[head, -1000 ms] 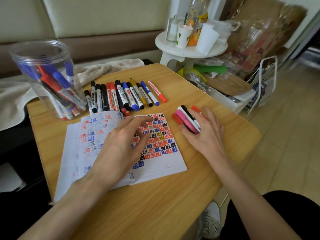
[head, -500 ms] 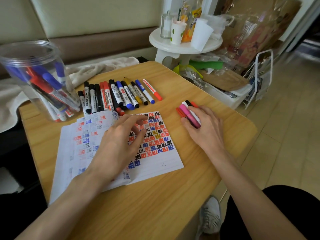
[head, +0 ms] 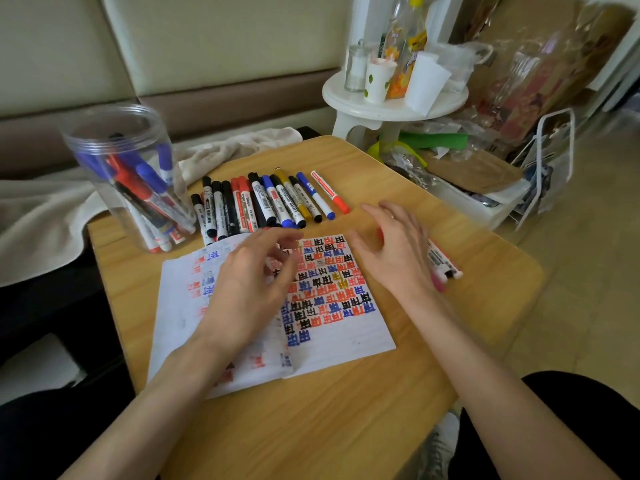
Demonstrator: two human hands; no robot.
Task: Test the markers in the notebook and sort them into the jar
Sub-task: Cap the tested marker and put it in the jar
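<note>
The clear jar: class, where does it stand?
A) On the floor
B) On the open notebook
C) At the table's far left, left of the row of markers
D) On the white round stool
C: the clear jar stands on the wooden table at its far left corner, left of the row of markers, with markers inside it.

White stool (head: 391, 110), paper cups (head: 378, 81), beige towel (head: 45, 209)

Notebook (head: 339, 327) white, red/blue/black marks (few yellow); table (head: 346, 427) light wood-grain.
</note>
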